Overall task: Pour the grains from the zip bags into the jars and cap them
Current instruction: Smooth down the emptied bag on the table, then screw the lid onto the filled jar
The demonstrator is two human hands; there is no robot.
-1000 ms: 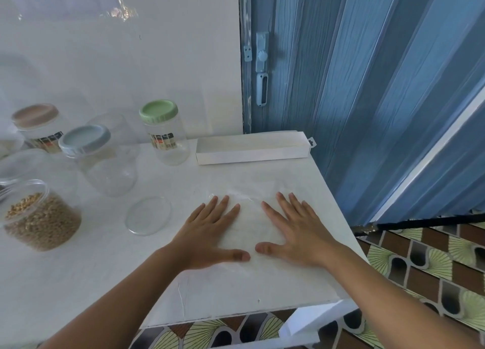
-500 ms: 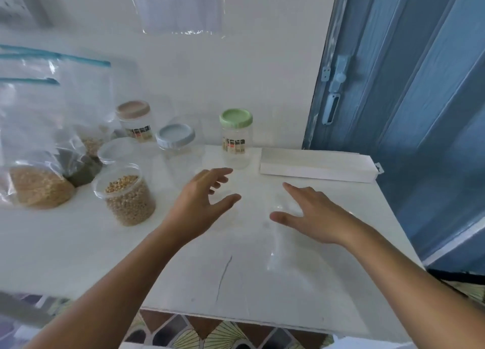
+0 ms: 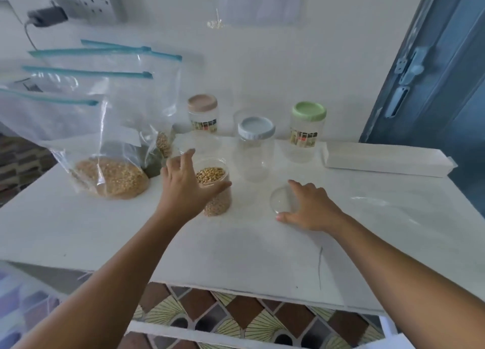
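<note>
Here the left hand [image 3: 183, 191] reaches toward the open grain-filled jar [image 3: 214, 188] near the middle of the white table [image 3: 105, 230], its fingers spread and slightly curved around the jar's near side; the thumb lies close against the jar wall, but the grip has closed on nothing, and whether the palm touches the plastic cannot be told. The jar stands upright, uncapped, filled with pale yellow grains almost to the rim. The right hand [image 3: 309, 207] rests on the table just to the right, fingers loosely bent over the edge of a clear round lid [image 3: 282, 200] that lies flat; the fingertips sit on the lid and the thumb touches the table at its near edge, with no firm grasp to be seen.

Behind the filled jar stand three capped jars: one with a blue-grey lid [image 3: 256, 149], one with a green lid [image 3: 308, 131] and one with a pink lid [image 3: 202, 115]. To the left, several zip bags with teal closures stand upright; the nearest zip bag [image 3: 105, 165] holds a heap of yellow grains at its bottom. A flat white box [image 3: 385, 161] lies at the table's far right, beside a blue door [image 3: 433, 73].
</note>
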